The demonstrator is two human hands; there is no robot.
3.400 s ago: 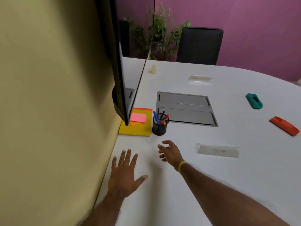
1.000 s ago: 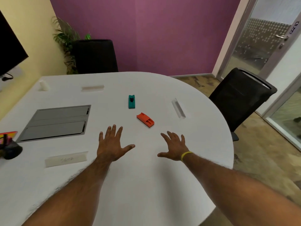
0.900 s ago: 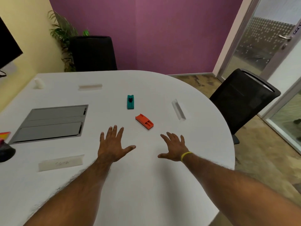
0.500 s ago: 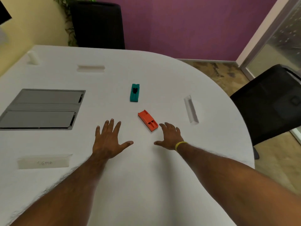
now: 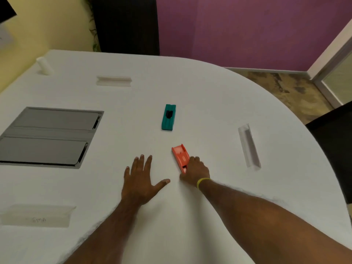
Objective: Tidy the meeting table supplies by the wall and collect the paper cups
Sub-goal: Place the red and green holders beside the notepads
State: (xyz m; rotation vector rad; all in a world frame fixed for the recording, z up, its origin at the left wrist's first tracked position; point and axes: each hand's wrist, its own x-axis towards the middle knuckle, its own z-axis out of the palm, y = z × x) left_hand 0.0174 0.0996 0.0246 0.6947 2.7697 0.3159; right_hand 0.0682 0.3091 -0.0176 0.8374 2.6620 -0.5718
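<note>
An orange plastic eraser-like block (image 5: 180, 154) lies on the white meeting table (image 5: 209, 103). My right hand (image 5: 195, 171), with a yellow band at the wrist, covers the block's near end, fingers curled onto it and thumb at its left side. My left hand (image 5: 140, 180) rests flat on the table just left of it, fingers spread, holding nothing. A teal block (image 5: 168, 117) of the same shape, with a black part on top, lies farther away. A small white paper cup (image 5: 44, 65) stands at the far left by the yellow wall.
A grey cable hatch (image 5: 47, 136) is set into the table on the left. Clear name-plate holders lie near left (image 5: 36, 216), far (image 5: 114, 80) and right (image 5: 248, 145). Black chairs stand behind the table (image 5: 125, 25) and at the right edge (image 5: 335, 141).
My view turned from the wall corner to the table's middle. My right hand moved forward from flat on the table onto the orange block's near end. My left hand stayed flat.
</note>
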